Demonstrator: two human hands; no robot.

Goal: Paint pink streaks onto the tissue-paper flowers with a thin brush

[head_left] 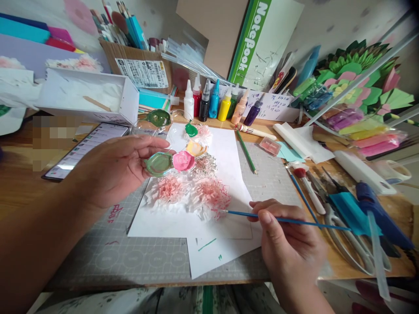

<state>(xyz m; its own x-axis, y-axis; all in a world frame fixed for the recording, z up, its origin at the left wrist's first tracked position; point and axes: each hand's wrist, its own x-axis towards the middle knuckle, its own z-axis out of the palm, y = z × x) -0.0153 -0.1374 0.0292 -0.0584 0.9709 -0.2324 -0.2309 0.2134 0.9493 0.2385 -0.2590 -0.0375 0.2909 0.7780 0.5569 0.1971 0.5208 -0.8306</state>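
Note:
My left hand (131, 163) grips a clear paint palette by its left side, above the paper. Its wells hold dull green, pink paint (183, 161), pale orange and bright green. Pinched between the fingers of my right hand (288, 240) is a thin blue paintbrush (255, 214), its tip at the lower edge of a pink-and-white paper flower (211, 196) with red-tinged petal edges. A second paper flower (168, 190) lies to its left. Behind these, a speckled flower (206, 166) and another are partly hidden by the palette. All rest on white paper (229, 148).
Several paint bottles (214, 99) stand in a row at the back. A phone (88, 148) lies at left before a white box (88, 93). On the right are a green pencil (246, 152), scissors (348, 244), brushes and a blue glue gun (382, 213). A grey cutting mat (144, 257) lies underneath.

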